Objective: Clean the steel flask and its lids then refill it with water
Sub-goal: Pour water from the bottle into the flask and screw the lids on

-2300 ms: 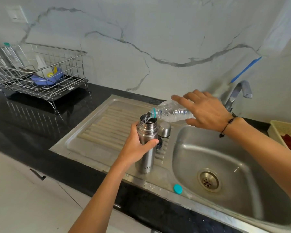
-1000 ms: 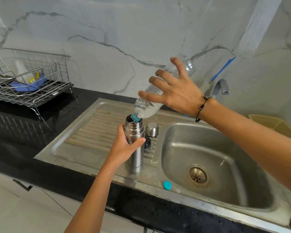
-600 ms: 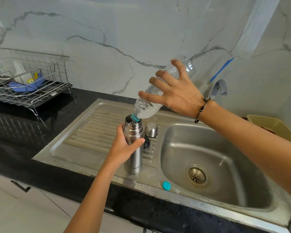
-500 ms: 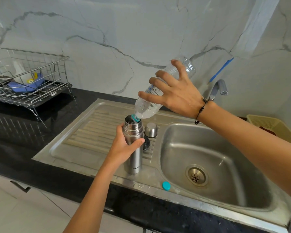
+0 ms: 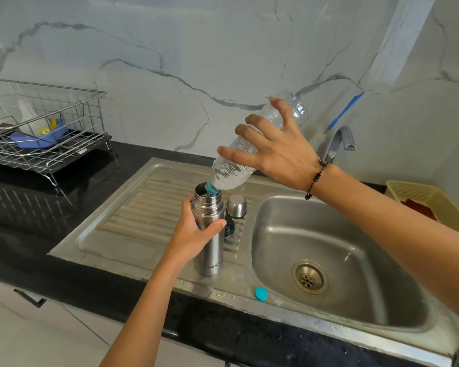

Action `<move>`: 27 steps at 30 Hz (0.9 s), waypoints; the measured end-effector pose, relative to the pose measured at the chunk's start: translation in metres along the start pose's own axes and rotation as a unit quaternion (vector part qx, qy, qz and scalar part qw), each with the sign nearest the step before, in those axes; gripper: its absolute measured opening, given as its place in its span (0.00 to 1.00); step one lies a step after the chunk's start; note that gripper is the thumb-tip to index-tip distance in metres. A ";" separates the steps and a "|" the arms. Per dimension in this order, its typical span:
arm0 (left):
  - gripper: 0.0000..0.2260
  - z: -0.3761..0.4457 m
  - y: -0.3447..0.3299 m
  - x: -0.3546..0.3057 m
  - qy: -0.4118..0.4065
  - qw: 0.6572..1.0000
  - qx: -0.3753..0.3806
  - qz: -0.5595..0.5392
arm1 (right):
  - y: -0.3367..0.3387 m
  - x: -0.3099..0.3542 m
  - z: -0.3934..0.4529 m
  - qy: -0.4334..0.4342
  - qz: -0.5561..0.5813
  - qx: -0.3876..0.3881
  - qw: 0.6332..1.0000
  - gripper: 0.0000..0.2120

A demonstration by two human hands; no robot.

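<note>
Water bottle tipped neck-down into the open steel flask on the sink's drainboard.

The left hand [image 5: 194, 237] wraps its fingers and thumb around the upper body of the steel flask [image 5: 210, 229], which stands upright on the ribbed drainboard [image 5: 143, 207]. The right hand [image 5: 278, 152] grips a clear plastic water bottle [image 5: 233, 170] with fingers spread over its side, base raised, its teal-ringed neck sitting in the flask's mouth. Just behind the flask stand the steel cup lid [image 5: 236, 206] and a dark inner stopper [image 5: 229, 228]. A teal bottle cap [image 5: 261, 293] lies on the front rim of the sink [image 5: 355, 260]. A wire dish rack [image 5: 43, 128] sits on the black counter, well apart at left.
</note>
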State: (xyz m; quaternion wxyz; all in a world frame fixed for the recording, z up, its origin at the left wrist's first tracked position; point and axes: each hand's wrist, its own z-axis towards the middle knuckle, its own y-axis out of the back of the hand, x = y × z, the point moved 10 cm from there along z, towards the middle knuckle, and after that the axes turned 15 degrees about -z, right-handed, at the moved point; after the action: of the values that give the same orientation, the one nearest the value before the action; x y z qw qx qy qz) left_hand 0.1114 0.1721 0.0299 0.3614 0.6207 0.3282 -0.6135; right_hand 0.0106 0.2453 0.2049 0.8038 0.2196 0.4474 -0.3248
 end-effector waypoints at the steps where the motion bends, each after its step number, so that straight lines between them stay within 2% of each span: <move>1: 0.34 0.000 0.000 0.000 0.000 1.000 0.000 0.000 | 0.000 0.000 -0.001 -0.004 0.004 -0.001 1.000 0.23; 11: 0.34 0.000 0.001 0.001 0.003 1.000 0.003 0.007 | 0.002 -0.004 -0.011 -0.054 0.026 -0.006 0.998 0.23; 17: 0.32 -0.001 0.000 0.000 -0.001 1.000 0.008 0.007 | -0.006 -0.004 -0.032 -0.124 0.081 0.057 0.987 0.27; 22: 0.32 0.000 0.002 0.002 -0.007 1.000 0.002 0.010 | -0.013 0.005 -0.058 -0.229 0.124 0.118 0.958 0.35; 27: 0.33 0.000 0.002 0.001 -0.008 1.000 0.004 0.009 | -0.014 0.023 -0.080 -0.344 0.186 0.169 0.905 0.38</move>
State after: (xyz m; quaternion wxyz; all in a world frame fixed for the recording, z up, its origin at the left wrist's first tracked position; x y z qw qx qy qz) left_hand 0.1133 0.1706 0.0285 0.3668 0.6205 0.3170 -0.6165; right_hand -0.0365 0.2792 0.1438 0.9044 0.3062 0.0327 -0.2954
